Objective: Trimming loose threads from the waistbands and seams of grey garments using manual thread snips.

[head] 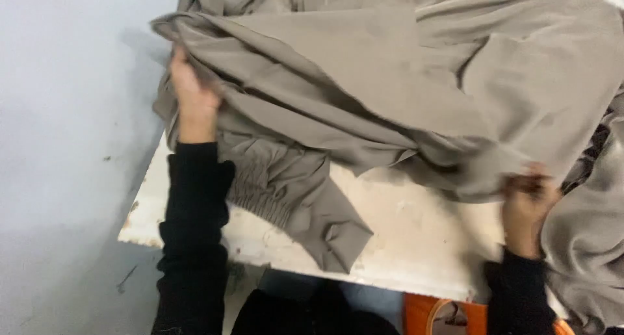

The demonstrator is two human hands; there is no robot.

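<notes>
Gripping crumpled taupe woven fabric (390,81) with left hand (194,98) and right hand (528,202), both clenched, over worn white table (416,237), beside grey floor (58,146).

There was only one view, from a camera worn on the person's head. It looked steeply down and slightly forward over a white table (416,244), close enough that both black sleeves ran off the bottom edge. Grey-brown cloth (390,75) filled the upper frame, pale floor (58,146) the left side. No second view overlapped it.
</notes>
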